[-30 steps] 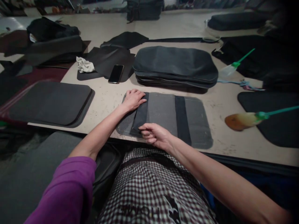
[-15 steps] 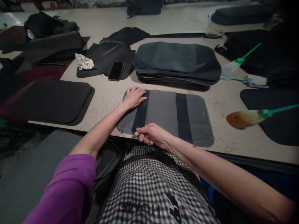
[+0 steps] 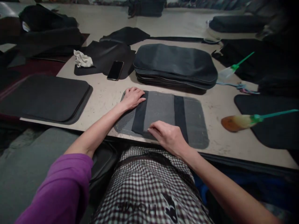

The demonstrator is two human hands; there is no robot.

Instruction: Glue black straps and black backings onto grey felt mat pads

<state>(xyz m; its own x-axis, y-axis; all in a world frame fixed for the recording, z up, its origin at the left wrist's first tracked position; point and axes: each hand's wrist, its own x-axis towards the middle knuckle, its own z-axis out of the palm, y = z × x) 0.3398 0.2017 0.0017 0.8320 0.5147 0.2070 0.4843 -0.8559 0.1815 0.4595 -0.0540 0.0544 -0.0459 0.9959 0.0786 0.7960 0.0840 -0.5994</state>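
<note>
Grey round-cornered panel [image 3: 160, 107], two black strips [image 3: 179, 109], left hand [image 3: 132, 98] resting palm-down, right hand [image 3: 168, 134] narrow, grip unclear

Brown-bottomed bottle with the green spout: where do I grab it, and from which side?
The bottle is probably best held around its wide body, right hand coming from the left. Its rounded brown end faces that way, while the thin green spout points right and offers little to grip.

Left grip [image 3: 133, 97] palm-down, right grip [image 3: 167, 134] curled, forearms [image 3: 101, 126] bare
</note>
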